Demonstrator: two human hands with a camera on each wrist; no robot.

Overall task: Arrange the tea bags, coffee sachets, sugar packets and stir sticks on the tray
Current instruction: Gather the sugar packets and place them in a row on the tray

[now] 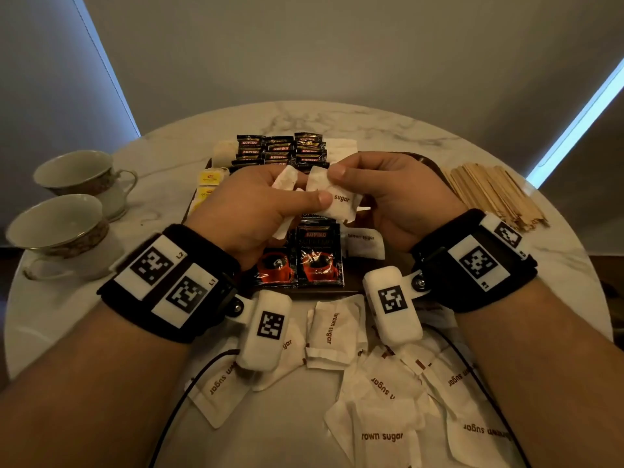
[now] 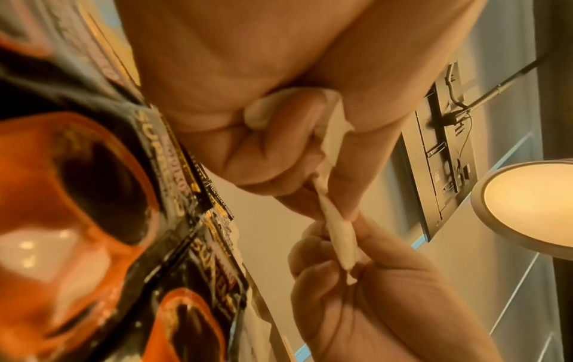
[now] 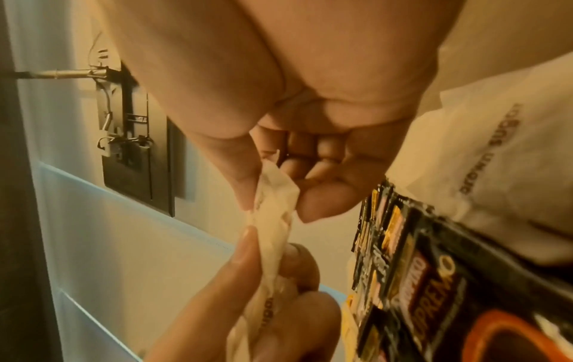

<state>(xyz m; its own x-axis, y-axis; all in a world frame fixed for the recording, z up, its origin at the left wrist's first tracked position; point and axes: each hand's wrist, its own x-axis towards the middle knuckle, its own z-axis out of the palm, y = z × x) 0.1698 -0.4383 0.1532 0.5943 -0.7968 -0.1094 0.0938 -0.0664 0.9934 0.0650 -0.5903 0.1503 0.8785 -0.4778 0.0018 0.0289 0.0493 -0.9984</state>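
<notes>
Loose packets: white brown sugar packets (image 1: 336, 327) lie scattered on the marble table (image 1: 398, 126), nearest the body.
Left hand: left hand (image 1: 256, 207) pinches white sugar packets (image 1: 332, 194) between thumb and fingers, above the tray (image 1: 423, 160).
Right hand: right hand (image 1: 388, 194) pinches the same packets from the other side.
Tray: 2 coffee sachets (image 1: 319, 255) at the near edge, small dark sachets (image 1: 280, 148) at the far end, yellow tea bags (image 1: 210, 179) left.
Off tray: stir sticks (image 1: 496, 194) piled right; 2 teacups (image 1: 72, 172) left.
</notes>
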